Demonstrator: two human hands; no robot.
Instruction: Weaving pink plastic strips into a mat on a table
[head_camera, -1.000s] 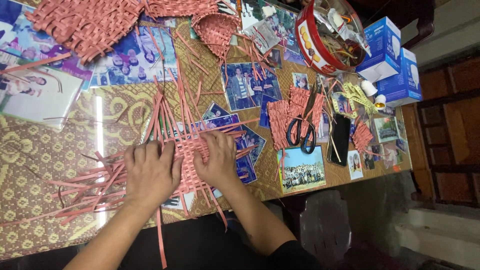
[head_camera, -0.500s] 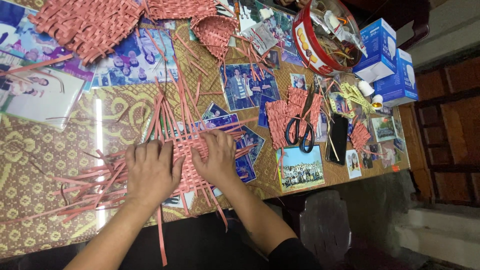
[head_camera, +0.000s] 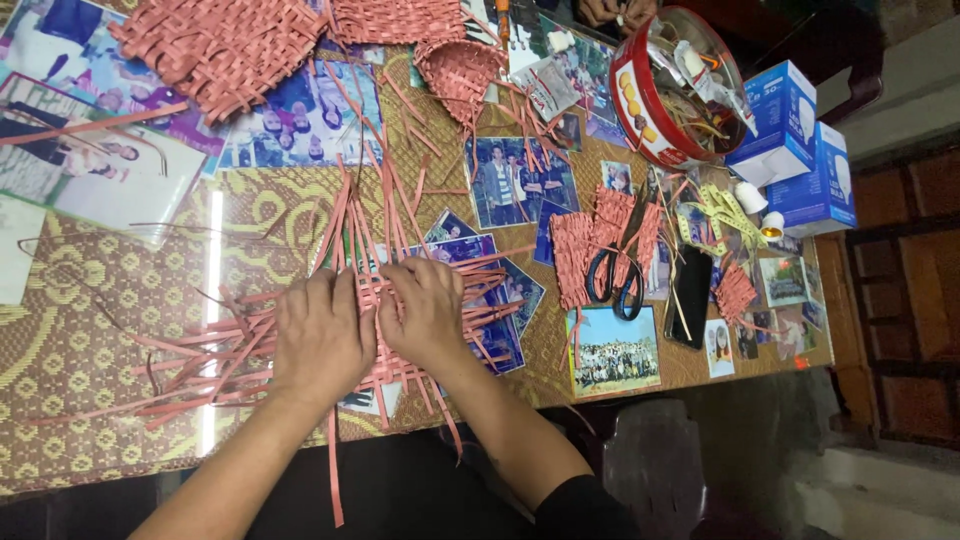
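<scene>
Both hands press flat, fingers spread, on a half-woven mat of pink strips (head_camera: 375, 330) at 6 o'clock on the table (head_camera: 100, 330). Left hand (head_camera: 320, 335) and right hand (head_camera: 428, 315) pin the weave, neither clenched; fingertips possibly pinch a strip, unclear. Strips look light, springy, easily creased: best held near the woven centre. Scissors (head_camera: 615, 275) at 3 o'clock.

One head-worn view looks steeply down, close over the table (head_camera: 120, 400).

Flat pink woven strip mat (head_camera: 385, 300), loose ends splayed, on table
</scene>
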